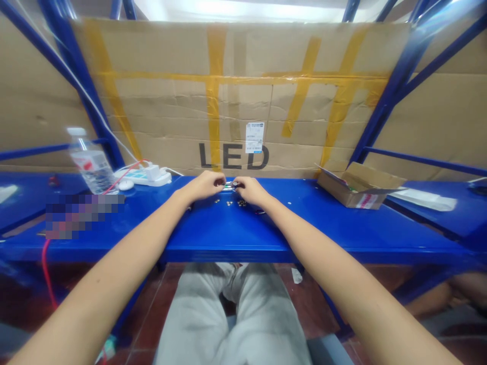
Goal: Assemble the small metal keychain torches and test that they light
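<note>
Both my hands are together over the blue table (228,233), at its far side. My left hand (205,184) has its fingers curled at the left end of a small silvery piece with a bit of green (228,186). Closed on the other end of this piece is my right hand (251,190). The piece is too small to name, and the fingertips are partly hidden. Several tiny shiny metal parts (229,203) lie on the table just below the hands. A small thin item (259,212) shows beside my right wrist, partly covered.
On the left stand a water bottle (91,162) and a white power strip (152,175) with plugs and cables. An open cardboard box (357,187) sits at the right, near a white flat packet (428,198). A large taped cardboard sheet (171,116) rises behind the table.
</note>
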### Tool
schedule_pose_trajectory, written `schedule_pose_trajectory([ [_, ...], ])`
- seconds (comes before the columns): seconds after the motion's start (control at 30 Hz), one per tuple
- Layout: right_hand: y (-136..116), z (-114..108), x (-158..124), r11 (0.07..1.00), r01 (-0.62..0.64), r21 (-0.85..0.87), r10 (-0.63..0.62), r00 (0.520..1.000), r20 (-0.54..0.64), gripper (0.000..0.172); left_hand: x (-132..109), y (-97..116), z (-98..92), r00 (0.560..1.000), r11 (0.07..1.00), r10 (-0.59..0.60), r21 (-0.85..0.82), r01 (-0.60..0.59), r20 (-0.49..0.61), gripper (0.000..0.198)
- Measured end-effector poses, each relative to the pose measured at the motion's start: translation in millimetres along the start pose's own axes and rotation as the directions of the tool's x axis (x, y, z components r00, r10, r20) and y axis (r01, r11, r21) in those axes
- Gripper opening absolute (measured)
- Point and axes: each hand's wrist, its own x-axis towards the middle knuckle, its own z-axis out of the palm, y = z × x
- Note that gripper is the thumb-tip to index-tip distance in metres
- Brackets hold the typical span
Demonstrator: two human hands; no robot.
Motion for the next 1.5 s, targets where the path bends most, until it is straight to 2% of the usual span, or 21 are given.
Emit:
schedule_pose_trajectory([
  [0.07, 1, -1, 0, 0.999, 0.029, 0.015, -0.028, 0.999, -0.020, 0.031, 3, 6, 6.1, 0.990, 0.996, 0.088, -0.015, -0.090, -0.108, 0.015],
  [0.13, 4, -1, 2, 0.999, 0.038, 0.038, -0.037, 0.999, -0.024, 0.031, 6, 11, 12.1, 0.975, 0.988, 0.147, -0.015, -0.152, -0.169, 0.013],
  [0.27, 12, 4, 6, 0.995, 0.028, 0.097, -0.026, 0.999, -0.021, 0.025, 9, 14, 20.1, 0.954, 0.974, 0.218, -0.010, -0.224, -0.204, 0.012],
  [0.37, 16, 8, 8, 0.974, 0.006, 0.225, -0.005, 1.000, -0.006, 0.021, 9, 13, 22.1, 0.949, 0.970, 0.235, -0.015, -0.243, -0.209, 0.010],
  [0.47, 18, 9, 9, 0.939, -0.016, 0.344, 0.013, 1.000, 0.010, 0.021, 10, 13, 21.9, 0.951, 0.971, 0.230, -0.019, -0.239, -0.205, 0.008],
  [0.63, 15, 7, 9, 0.904, -0.030, 0.427, 0.025, 1.000, 0.016, 0.020, 9, 17, 20.4, 0.967, 0.984, 0.173, -0.009, -0.177, -0.186, 0.009],
  [0.77, 13, 5, 9, 0.896, -0.032, 0.442, 0.028, 0.999, 0.016, 0.018, 8, 18, 20.7, 0.969, 0.987, 0.155, 0.003, -0.158, -0.191, 0.009],
  [1.0, 15, 6, 9, 0.889, -0.033, 0.456, 0.036, 0.999, 0.002, 0.017, 8, 18, 22.7, 0.958, 0.981, 0.190, 0.005, -0.193, -0.214, 0.008],
  [1.2, 19, 6, 12, 0.884, 0.007, 0.467, 0.015, 0.999, -0.044, 0.018, 7, 21, 15.6, 0.964, 0.989, 0.143, -0.011, -0.149, -0.222, 0.014],
  [1.27, 20, 6, 12, 0.888, 0.007, 0.460, 0.019, 0.998, -0.053, 0.018, 5, 16, 9.8, 0.981, 0.997, 0.076, -0.019, -0.081, -0.177, 0.017],
  [1.37, 21, 6, 11, 0.900, -0.009, 0.436, 0.035, 0.998, -0.050, 0.019, 1, 1, 2.3, 0.997, 0.999, -0.052, -0.006, 0.053, 0.056, 0.019],
  [1.43, 20, 5, 10, 0.911, -0.027, 0.412, 0.048, 0.998, -0.040, 0.019, -1, -7, 0.1, 0.959, 0.988, -0.151, 0.019, 0.151, 0.240, 0.018],
  [1.5, 18, 4, 9, 0.922, -0.043, 0.384, 0.058, 0.998, -0.027, 0.019, -3, -10, 0.1, 0.908, 0.970, -0.241, 0.055, 0.237, 0.342, 0.017],
])
